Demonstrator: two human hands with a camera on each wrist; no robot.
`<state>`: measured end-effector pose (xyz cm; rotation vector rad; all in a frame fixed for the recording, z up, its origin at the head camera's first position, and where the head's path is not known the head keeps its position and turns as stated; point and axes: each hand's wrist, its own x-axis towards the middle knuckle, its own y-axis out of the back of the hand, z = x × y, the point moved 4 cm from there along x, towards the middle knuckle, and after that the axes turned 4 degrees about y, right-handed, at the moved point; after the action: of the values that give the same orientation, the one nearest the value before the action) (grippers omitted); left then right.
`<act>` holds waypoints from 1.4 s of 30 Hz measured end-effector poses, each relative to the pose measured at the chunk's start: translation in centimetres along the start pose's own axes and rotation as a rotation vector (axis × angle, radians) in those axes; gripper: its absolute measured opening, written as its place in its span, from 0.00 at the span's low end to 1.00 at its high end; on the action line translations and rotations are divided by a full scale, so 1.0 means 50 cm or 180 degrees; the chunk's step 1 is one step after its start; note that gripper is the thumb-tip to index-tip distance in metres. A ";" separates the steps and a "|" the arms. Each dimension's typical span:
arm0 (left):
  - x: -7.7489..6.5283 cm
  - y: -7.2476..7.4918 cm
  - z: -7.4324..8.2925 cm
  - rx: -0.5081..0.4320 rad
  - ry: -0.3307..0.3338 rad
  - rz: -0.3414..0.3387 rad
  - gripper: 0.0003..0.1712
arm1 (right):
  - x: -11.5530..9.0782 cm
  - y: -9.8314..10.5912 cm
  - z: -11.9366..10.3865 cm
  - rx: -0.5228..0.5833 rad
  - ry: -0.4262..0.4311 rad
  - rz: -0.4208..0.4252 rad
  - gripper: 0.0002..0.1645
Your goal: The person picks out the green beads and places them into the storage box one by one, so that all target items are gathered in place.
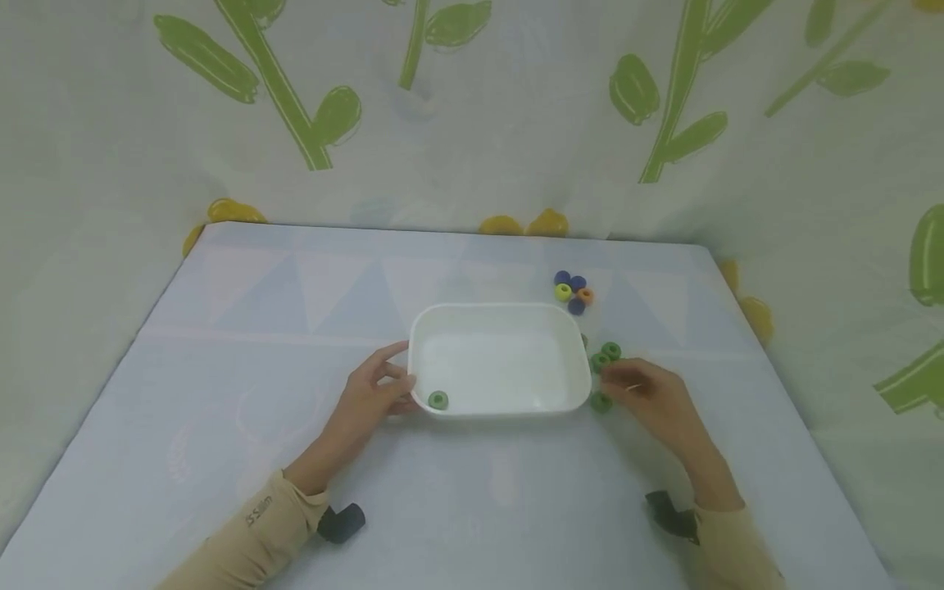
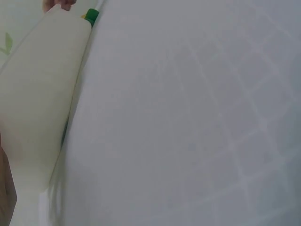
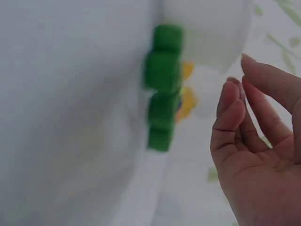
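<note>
A white rectangular tray lies in the middle of the table, with one green bead in its near left corner. My left hand grips the tray's left end, thumb at the rim and fingers along the outer wall. Several green beads stand just off the tray's right end. Over them, my right hand hovers with loosely bent fingers. In the right wrist view, nothing shows between the thumb and fingers, and a row of green beads appears beside the hand.
Behind the tray's right corner sits a small cluster of dark blue beads, a yellow bead and an orange bead. The pale patterned table backs onto a leaf-print cloth. Black straps hang at both wrists.
</note>
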<state>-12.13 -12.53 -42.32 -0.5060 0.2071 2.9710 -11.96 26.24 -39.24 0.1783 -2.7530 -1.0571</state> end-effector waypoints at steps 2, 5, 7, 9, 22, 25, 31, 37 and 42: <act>0.001 0.000 0.001 0.0010 0.0002 0.0009 0.34 | -0.015 0.003 0.023 -0.0147 -0.0127 -0.0069 0.15; 0.001 0.000 0.001 -0.0020 0.0015 0.0005 0.34 | -0.029 0.000 0.047 -0.0337 -0.0305 -0.0178 0.18; 0.001 0.000 0.001 -0.0026 0.0022 0.0004 0.34 | -0.032 -0.003 0.056 -0.0417 -0.0314 -0.0205 0.19; 0.002 -0.001 0.002 -0.0020 0.0026 0.0011 0.34 | -0.033 -0.007 0.059 -0.0463 -0.0264 -0.0198 0.20; 0.001 -0.001 0.002 -0.0039 0.0069 -0.0004 0.34 | -0.025 -0.024 0.058 -0.0537 -0.0238 -0.0292 0.20; 0.001 0.000 0.001 -0.0070 0.0063 -0.0013 0.35 | -0.025 -0.027 0.061 -0.0536 -0.0265 -0.0326 0.21; 0.003 0.001 -0.003 -0.0108 0.0044 -0.0051 0.35 | -0.029 -0.022 0.071 -0.0558 -0.0456 -0.0425 0.25; 0.002 0.002 -0.004 -0.0121 0.0047 -0.0071 0.35 | -0.032 0.012 0.047 -0.0661 -0.0382 -0.0287 0.24; 0.003 0.003 -0.004 -0.0150 0.0056 -0.0075 0.35 | -0.018 0.027 -0.002 -0.0627 0.0103 -0.0036 0.20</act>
<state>-12.25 -12.68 -42.54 -0.5364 0.1320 2.9558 -11.11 27.33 -38.41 0.1807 -2.6019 -1.3072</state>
